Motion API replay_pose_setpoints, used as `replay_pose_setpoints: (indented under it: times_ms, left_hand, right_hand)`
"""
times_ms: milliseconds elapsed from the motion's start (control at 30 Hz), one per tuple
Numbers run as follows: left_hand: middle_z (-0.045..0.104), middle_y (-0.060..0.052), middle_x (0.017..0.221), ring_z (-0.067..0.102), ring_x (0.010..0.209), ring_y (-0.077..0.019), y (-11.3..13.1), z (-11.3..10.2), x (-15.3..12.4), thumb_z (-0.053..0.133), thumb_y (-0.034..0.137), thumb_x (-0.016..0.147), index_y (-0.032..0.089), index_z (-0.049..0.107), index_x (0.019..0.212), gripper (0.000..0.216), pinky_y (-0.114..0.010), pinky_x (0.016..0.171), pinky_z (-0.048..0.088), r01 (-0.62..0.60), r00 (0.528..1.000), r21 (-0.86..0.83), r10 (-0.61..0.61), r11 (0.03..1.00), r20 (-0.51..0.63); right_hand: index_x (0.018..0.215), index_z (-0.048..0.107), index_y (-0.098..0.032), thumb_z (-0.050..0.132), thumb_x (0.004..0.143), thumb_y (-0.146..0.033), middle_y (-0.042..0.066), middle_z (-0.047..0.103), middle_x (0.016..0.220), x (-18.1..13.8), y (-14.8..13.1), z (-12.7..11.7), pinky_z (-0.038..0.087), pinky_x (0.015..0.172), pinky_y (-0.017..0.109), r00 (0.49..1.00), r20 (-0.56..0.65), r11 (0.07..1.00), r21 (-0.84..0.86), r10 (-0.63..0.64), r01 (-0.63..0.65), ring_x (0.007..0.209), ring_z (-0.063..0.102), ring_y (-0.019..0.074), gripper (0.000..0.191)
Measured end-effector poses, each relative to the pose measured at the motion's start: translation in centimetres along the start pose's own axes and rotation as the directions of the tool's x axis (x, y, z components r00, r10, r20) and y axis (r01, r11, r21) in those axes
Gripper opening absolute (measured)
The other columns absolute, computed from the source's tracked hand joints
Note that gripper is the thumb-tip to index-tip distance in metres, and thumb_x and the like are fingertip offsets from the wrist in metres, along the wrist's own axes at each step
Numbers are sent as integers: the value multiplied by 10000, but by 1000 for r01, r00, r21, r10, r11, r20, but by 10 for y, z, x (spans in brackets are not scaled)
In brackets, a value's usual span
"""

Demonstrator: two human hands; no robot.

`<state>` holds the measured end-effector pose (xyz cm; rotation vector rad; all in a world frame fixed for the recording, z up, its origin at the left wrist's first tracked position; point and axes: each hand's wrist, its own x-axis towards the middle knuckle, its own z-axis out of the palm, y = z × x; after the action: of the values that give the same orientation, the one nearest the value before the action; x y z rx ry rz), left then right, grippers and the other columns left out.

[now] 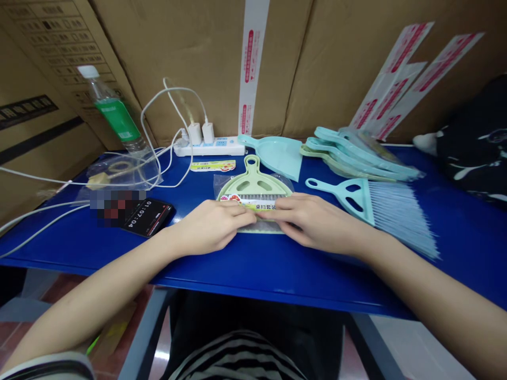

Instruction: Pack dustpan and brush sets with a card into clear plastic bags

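A pale green dustpan set in a clear plastic bag (pixel 253 186) lies on the blue table (pixel 245 264) in front of me, with a printed paper label (pixel 253 203) across its lower edge. My left hand (pixel 209 224) and my right hand (pixel 312 219) both rest on that lower edge. Their fingers are pressed together on the label strip from either side. The dustpan's handle points away from me.
A blue brush (pixel 380 208) lies right of my right hand, with a blue dustpan (pixel 277 153) and a stack of dustpans (pixel 356 155) behind. A phone (pixel 146 216), loose label (pixel 213 165), power strip (pixel 209 148), cables, a bottle (pixel 114 113) and cardboard boxes surround.
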<state>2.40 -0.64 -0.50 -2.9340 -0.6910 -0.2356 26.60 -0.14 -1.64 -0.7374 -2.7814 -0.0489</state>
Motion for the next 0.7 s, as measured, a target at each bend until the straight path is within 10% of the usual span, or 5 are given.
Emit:
replay_pose_setpoints:
  times_ms: [700]
  left_hand:
    - [700, -69, 1122, 653, 1040, -200, -4, -4, -1, 394, 52, 861, 172, 561, 1078, 299, -305, 824, 543, -39, 997, -33, 41, 999, 69]
  right_hand:
    - [1001, 685, -161, 424, 843, -68, 59, 648, 841, 1, -3, -1, 435, 637, 265, 988, -7, 964, 222, 152, -147, 706, 600, 163, 319]
